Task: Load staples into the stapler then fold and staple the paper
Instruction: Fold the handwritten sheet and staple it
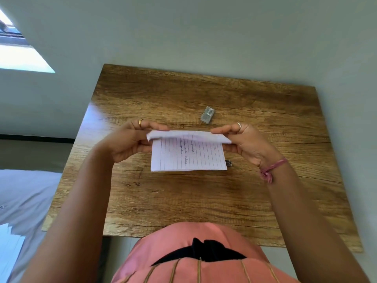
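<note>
A lined white paper (188, 155) with handwriting hangs above the wooden table (183, 201). Its far edge is curled over toward me. My left hand (130, 139) pinches the paper's left end at the fold. My right hand (244, 141) pinches the right end in the same way. A small grey staple box (207, 115) lies on the table just beyond the paper. A small dark metal object (228, 162) peeks out from behind the paper's lower right corner; most of it is hidden, so I cannot tell if it is the stapler.
The table stands against a pale wall (204, 37). A bed with a grey sheet (26, 197) is at the left. My pink top (193, 262) fills the near edge of the view.
</note>
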{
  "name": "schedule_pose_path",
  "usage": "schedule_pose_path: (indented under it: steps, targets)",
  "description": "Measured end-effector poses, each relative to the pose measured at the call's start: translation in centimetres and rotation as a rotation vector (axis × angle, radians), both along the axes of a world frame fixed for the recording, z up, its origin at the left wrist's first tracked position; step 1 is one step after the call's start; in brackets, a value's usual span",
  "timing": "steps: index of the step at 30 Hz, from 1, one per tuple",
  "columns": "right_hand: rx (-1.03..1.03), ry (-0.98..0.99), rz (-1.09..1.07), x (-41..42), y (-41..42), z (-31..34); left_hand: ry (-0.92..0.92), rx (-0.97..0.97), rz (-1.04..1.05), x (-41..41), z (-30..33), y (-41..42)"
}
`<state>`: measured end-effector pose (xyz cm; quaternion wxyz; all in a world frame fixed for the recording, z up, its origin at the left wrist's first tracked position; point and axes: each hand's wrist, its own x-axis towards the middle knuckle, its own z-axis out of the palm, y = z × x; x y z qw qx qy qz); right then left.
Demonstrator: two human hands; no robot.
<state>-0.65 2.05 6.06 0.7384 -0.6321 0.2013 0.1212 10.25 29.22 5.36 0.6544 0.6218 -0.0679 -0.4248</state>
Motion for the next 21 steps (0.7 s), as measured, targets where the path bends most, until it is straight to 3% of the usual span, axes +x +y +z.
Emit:
schedule_pose_path:
  steps: [12, 16, 19, 21]
  targets:
    - [-0.070, -0.124, 0.021, -0.6, 0.4, -0.4, 0.002, -0.008, -0.018, 0.0, -0.1, 0.1]
    - [-0.098, -0.223, 0.024, -0.7, 0.8, -0.6, -0.007, -0.078, 0.097, -0.3, 0.1, 0.0]
    - [-0.109, -0.269, -0.103, -0.4, 1.1, -0.6, 0.211, -0.402, 0.261, -1.0, -0.7, -0.4]
    - [-0.144, -0.282, -0.177, -0.1, 1.1, -0.7, 0.356, -0.447, 0.289, -1.7, -1.6, -0.8]
